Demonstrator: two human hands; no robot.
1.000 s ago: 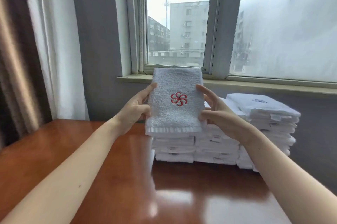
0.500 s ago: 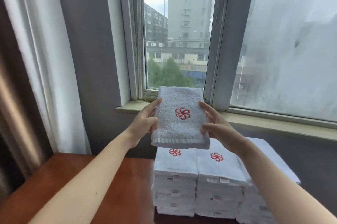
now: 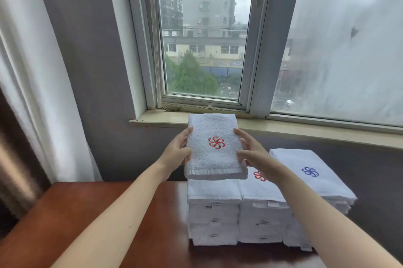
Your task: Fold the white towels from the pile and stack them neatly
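A folded white towel (image 3: 214, 147) with a red pinwheel emblem is held flat between both hands, just above the left stack of folded towels (image 3: 212, 213). My left hand (image 3: 177, 151) grips its left edge, thumb on top. My right hand (image 3: 250, 150) grips its right edge. Beside the left stack stands a middle stack (image 3: 260, 215), its top towel showing a red emblem partly hidden by my right arm. A third stack (image 3: 314, 178) on the right has a blue emblem on top.
The stacks stand on a glossy reddish wooden table (image 3: 87, 224) against a grey wall. A window sill (image 3: 283, 128) runs behind them, with a window above. White and brown curtains (image 3: 32, 93) hang at the left.
The held towel has come lower and closer to the top of the left stack. My view has tilted, so the stacks and the blue-emblem towel show more fully. Both hands keep their grip.
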